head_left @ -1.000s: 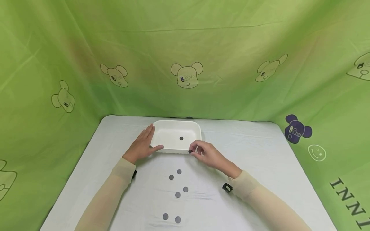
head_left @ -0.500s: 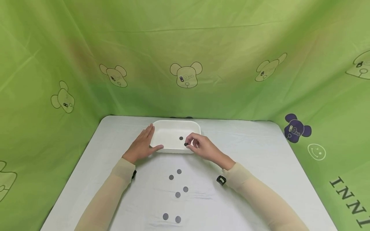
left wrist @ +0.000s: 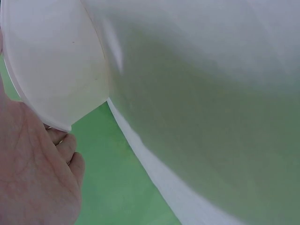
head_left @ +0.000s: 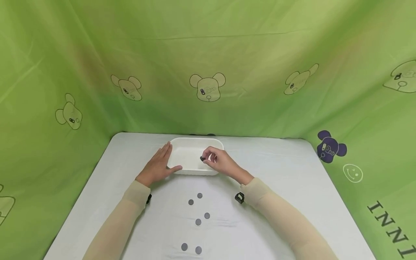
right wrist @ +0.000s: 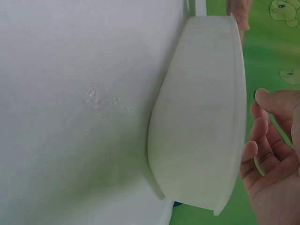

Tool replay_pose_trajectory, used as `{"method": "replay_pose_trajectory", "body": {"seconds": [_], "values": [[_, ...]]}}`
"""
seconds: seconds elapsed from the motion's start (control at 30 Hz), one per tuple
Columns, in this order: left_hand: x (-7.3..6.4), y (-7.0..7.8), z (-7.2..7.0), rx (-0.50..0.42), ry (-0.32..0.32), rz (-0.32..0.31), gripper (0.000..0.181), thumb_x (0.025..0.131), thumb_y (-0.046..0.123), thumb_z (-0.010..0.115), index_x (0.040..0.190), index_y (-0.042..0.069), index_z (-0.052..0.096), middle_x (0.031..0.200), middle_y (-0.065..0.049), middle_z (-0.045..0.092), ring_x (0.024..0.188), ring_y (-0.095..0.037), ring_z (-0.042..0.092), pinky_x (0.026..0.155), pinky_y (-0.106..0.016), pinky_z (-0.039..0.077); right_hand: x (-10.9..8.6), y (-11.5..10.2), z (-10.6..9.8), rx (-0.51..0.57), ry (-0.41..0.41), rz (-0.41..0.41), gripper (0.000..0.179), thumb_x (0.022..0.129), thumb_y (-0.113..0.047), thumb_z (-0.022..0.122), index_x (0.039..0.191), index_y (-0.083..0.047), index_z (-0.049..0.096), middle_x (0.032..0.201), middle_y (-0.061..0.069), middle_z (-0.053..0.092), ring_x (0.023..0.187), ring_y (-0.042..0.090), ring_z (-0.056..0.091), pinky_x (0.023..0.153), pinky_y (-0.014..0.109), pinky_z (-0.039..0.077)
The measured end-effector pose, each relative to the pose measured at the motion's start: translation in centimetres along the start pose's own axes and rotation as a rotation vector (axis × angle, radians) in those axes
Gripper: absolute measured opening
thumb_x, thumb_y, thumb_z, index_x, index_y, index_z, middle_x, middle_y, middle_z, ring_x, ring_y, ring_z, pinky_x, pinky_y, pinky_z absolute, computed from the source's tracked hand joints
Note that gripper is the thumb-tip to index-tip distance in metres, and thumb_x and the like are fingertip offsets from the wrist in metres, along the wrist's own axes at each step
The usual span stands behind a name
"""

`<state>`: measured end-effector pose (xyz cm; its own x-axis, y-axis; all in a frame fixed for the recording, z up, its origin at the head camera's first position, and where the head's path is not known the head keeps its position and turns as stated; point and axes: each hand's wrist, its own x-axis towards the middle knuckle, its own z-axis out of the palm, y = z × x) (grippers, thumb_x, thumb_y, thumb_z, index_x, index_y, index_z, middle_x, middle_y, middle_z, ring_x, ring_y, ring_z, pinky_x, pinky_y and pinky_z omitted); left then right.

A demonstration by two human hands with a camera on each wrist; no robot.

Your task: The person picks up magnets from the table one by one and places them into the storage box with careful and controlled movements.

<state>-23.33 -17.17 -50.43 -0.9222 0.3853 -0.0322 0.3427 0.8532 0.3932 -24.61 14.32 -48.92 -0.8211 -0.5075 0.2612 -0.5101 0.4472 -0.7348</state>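
A white rectangular tray (head_left: 182, 172) stands near the back of the table. My left hand (head_left: 156, 166) rests at its left end, fingers straight along the side and thumb spread at the near rim. Over the tray's right half, my right hand (head_left: 221, 161) pinches a small black disc (head_left: 202, 158) between thumb and fingers. In the right wrist view only a dark edge of the disc (right wrist: 254, 95) shows at the thumb tip. The spot inside the tray where another dark disc lay is now covered by the pinched disc and fingers.
Several grey discs lie loosely in pairs on the white table (head_left: 276, 216) in front: a far disc (head_left: 199, 195), a middle disc (head_left: 207, 215) and a near disc (head_left: 184, 247). A green printed cloth (head_left: 253, 115) hangs around the back and sides.
My right hand has moved left with the black disc, from the tray's near right corner to over its inside. The left hand stays on the tray; the view has shifted slightly.
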Motion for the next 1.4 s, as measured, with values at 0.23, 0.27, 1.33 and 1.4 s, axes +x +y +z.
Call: {"method": "replay_pose_trajectory", "body": {"seconds": [0.23, 0.27, 1.33, 1.4], "values": [[0.0, -0.1, 0.1, 0.003, 0.01, -0.003, 0.113, 0.101, 0.074, 0.055, 0.172, 0.003, 0.003, 0.181, -0.01, -0.003, 0.167, -0.029, 0.003, 0.136, -0.046, 0.008, 0.8, 0.7, 0.6, 0.015, -0.001, 0.036, 0.015, 0.096, -0.002, 0.079, 0.106, -0.009, 0.07, 0.098, 0.002, 0.072, 0.082, 0.013, 0.062, 0.072, 0.024, 0.053], [0.0, -0.1, 0.1, 0.004, 0.01, -0.004, 0.113, 0.101, 0.074, 0.055, 0.172, 0.003, 0.003, 0.181, -0.01, -0.004, 0.167, -0.029, 0.003, 0.136, -0.045, 0.008, 0.9, 0.8, 0.7, 0.018, -0.005, 0.038, 0.014, 0.097, -0.002, 0.079, 0.105, -0.009, 0.07, 0.097, 0.001, 0.072, 0.081, 0.012, 0.061, 0.071, 0.024, 0.053], [0.1, -0.1, 0.4, 0.009, 0.029, 0.019, 0.113, 0.101, 0.072, 0.058, 0.171, 0.0, 0.005, 0.181, -0.013, -0.001, 0.167, -0.031, 0.006, 0.136, -0.045, 0.009, 3.9, 1.5, 2.5, -0.086, -0.135, 0.161, 0.012, 0.095, 0.001, 0.075, 0.103, -0.007, 0.07, 0.092, 0.003, 0.07, 0.075, 0.01, 0.057, 0.072, 0.025, 0.051], [0.1, -0.1, 0.4, 0.008, 0.026, 0.018, 0.113, 0.101, 0.072, 0.058, 0.171, 0.0, 0.005, 0.181, -0.013, -0.001, 0.167, -0.031, 0.006, 0.136, -0.046, 0.009, 3.8, 1.5, 2.5, -0.097, -0.151, 0.186, 0.013, 0.095, 0.0, 0.075, 0.103, -0.008, 0.07, 0.092, 0.002, 0.07, 0.077, 0.011, 0.058, 0.073, 0.026, 0.051]]}}
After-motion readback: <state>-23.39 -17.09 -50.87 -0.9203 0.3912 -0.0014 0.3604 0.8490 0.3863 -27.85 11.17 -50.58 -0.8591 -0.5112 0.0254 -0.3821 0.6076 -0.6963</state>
